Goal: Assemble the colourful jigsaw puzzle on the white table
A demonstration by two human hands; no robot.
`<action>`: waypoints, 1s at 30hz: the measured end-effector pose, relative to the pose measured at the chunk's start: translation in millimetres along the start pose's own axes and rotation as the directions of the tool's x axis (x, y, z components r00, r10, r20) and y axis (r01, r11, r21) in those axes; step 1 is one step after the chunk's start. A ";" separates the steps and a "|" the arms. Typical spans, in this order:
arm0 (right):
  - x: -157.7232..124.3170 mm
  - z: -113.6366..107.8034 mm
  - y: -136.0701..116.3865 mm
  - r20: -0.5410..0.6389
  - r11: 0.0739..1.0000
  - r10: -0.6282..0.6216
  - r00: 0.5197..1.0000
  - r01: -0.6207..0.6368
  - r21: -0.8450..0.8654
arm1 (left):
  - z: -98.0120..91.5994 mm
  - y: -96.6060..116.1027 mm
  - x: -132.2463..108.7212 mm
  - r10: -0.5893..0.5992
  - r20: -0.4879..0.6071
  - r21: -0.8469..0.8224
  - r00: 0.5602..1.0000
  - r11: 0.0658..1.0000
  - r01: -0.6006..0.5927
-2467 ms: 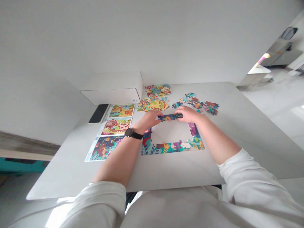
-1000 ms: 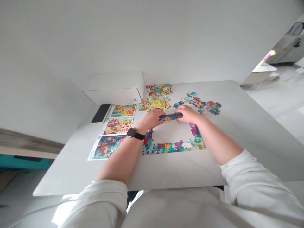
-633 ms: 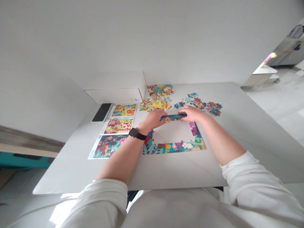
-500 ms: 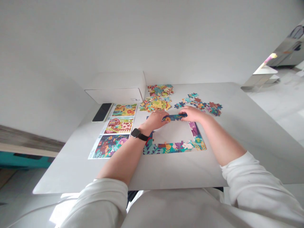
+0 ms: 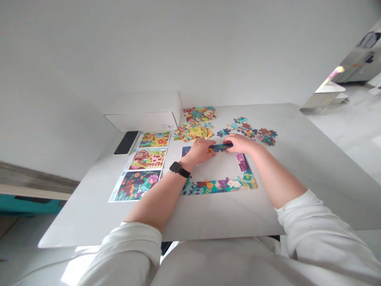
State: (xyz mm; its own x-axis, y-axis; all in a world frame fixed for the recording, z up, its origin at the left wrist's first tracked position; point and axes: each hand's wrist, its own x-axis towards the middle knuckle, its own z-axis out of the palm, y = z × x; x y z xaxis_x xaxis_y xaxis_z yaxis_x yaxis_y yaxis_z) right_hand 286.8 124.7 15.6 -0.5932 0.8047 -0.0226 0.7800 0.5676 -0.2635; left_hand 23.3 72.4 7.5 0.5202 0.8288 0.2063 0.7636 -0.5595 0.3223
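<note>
A rectangular frame of joined jigsaw edge pieces (image 5: 218, 185) lies on the table around a bare middle. Along its far side runs a dark blue strip of jigsaw pieces (image 5: 220, 147). My left hand (image 5: 203, 151), with a black watch on the wrist, has thumb and fingers closed around the strip's left part. At the strip's right end, my right hand (image 5: 237, 143) pinches it between thumb and fingers. The fingers hide both ends of the strip, and my left forearm covers part of the frame's left side.
Loose jigsaw pieces lie in a yellowish pile (image 5: 195, 131), a farther pile (image 5: 200, 114) and a spread group (image 5: 251, 130). On the left are a picture sheet (image 5: 148, 159), a phone (image 5: 126, 143) and a white box (image 5: 143, 115) against the wall.
My left hand has slid slightly right along the strip, uncovering the frame's far left corner. My right hand stays at the right end.
</note>
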 end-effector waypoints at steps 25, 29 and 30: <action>-2.7 -9.7 -7.3 0.005 0.999 -0.035 0.999 0.035 -0.021 | 1.0 22.4 36.0 0.016 0.103 -0.079 0.995 0.997 -0.008; -3.0 -8.8 -6.8 -0.021 0.999 -0.037 0.999 0.037 -0.024 | 3.1 20.4 36.1 0.011 0.095 -0.074 0.995 0.997 -0.004; -3.0 -8.3 -6.3 -0.023 0.999 -0.033 0.999 0.032 -0.024 | 4.0 19.7 35.8 0.009 0.093 -0.074 0.996 0.997 -0.002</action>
State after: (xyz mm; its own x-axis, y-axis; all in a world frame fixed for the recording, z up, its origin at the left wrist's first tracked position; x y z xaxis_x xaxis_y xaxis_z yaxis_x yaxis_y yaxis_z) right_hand 285.4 120.1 25.4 -0.6138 0.7894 0.0087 0.7650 0.5974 -0.2406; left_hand 58.5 91.0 17.6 0.5605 0.8190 0.1224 0.7319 -0.5591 0.3896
